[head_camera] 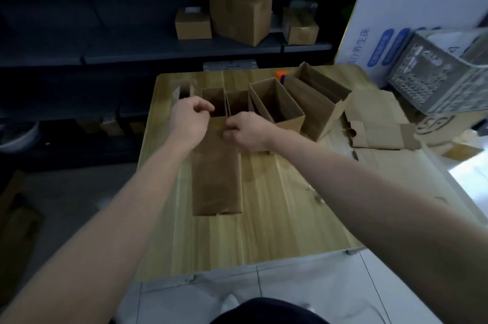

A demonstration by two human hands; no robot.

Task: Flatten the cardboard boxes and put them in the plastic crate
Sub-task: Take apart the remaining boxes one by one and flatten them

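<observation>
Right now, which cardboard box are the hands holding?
The tall box nearest the person: left hand and right hand grip its top edge; the other open boxes stand untouched behind it.

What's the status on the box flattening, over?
Left hand and right hand grip near box at its top rim. Box standing, not yet flattened. Plastic crate far right; open boxes stand behind.

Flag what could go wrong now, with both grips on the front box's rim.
The front box stands close to the row of open boxes; folding it could topple them. The plastic crate sits far right, past the flattened pieces, so carrying cardboard across might sweep those off the table.
</observation>
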